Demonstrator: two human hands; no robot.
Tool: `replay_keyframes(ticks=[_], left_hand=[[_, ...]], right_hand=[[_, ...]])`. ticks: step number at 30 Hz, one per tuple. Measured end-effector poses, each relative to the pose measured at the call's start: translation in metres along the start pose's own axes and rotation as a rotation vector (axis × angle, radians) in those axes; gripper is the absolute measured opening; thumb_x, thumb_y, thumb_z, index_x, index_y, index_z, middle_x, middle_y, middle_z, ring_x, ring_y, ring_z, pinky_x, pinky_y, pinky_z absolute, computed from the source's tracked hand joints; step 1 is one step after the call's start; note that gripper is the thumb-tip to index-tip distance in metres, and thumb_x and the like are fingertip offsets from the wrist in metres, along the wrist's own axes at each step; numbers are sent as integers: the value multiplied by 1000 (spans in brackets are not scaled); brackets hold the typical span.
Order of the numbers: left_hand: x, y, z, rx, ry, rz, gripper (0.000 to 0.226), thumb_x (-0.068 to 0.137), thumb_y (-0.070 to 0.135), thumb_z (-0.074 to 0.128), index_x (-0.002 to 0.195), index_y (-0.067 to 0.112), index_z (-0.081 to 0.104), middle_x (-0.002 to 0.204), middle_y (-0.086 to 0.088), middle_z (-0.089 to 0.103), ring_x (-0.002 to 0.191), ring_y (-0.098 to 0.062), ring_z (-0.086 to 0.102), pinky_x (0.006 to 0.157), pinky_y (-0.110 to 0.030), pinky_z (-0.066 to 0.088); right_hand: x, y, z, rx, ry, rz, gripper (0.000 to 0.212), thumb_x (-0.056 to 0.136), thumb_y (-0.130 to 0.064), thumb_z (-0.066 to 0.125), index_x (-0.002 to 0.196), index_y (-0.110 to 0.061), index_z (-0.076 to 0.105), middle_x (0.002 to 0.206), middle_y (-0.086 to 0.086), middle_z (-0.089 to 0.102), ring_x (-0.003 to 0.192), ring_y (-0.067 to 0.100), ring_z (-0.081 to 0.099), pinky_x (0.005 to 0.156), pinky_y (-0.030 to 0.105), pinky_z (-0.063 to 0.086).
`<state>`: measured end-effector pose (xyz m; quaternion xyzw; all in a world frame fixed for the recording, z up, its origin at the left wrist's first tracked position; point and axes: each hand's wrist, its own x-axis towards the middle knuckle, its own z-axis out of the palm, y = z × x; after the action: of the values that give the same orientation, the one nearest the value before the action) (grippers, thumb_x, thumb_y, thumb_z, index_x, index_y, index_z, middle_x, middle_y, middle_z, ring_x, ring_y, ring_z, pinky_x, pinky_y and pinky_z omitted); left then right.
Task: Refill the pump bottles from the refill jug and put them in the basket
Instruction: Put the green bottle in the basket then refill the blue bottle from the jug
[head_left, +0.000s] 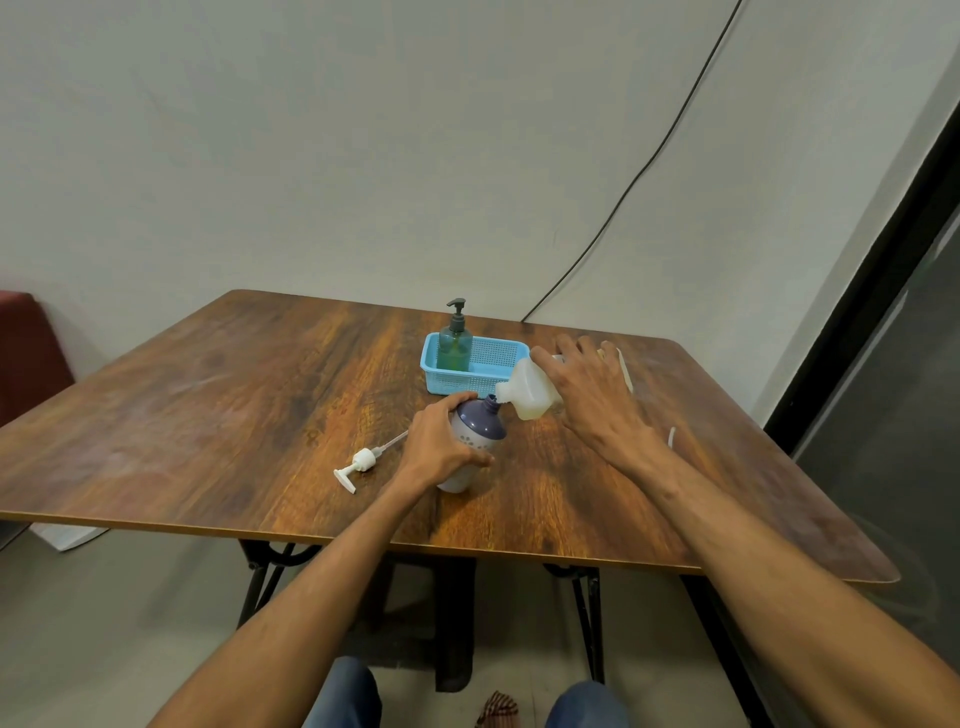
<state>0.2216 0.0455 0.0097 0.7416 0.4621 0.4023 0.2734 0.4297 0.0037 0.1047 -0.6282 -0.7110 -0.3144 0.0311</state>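
My left hand (444, 447) grips a white and purple pump bottle (475, 434) with its pump off, leaning it toward the right on the wooden table (234, 415). My right hand (592, 400) holds a translucent white refill jug (527, 392) tipped leftward, its spout at the bottle's open neck. The bottle's white pump head (358, 464) with its tube lies on the table to the left. A green pump bottle (454, 343) stands upright in the left end of the blue basket (493, 364) behind.
A pale strip-like object (626, 369) lies on the table behind my right hand. A black cable (649, 166) runs down the wall behind the table. A red seat (26, 353) stands at far left. A dark frame (857, 338) borders the right.
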Motion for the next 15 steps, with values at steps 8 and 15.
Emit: replay_keyframes(ticks=[8,15], left_hand=[[-1,2,0,-3,4,-5,94,53,30,95,136,17,55,129,1,62,114,-12,57,101,-33,48],[-2,5,-1,4,5,6,94,53,26,96,136,15,55,130,0,62,115,-12,56,102,-31,46]], right_hand=[[-2,-1,-6,10,-13,0,78,66,-12,85,135,-24,51,118,11,58,104,34,56,89,55,45],[-3,0,-6,6,-5,2,77,63,-13,87,131,-24,52,115,10,58,102,33,57,88,54,45]])
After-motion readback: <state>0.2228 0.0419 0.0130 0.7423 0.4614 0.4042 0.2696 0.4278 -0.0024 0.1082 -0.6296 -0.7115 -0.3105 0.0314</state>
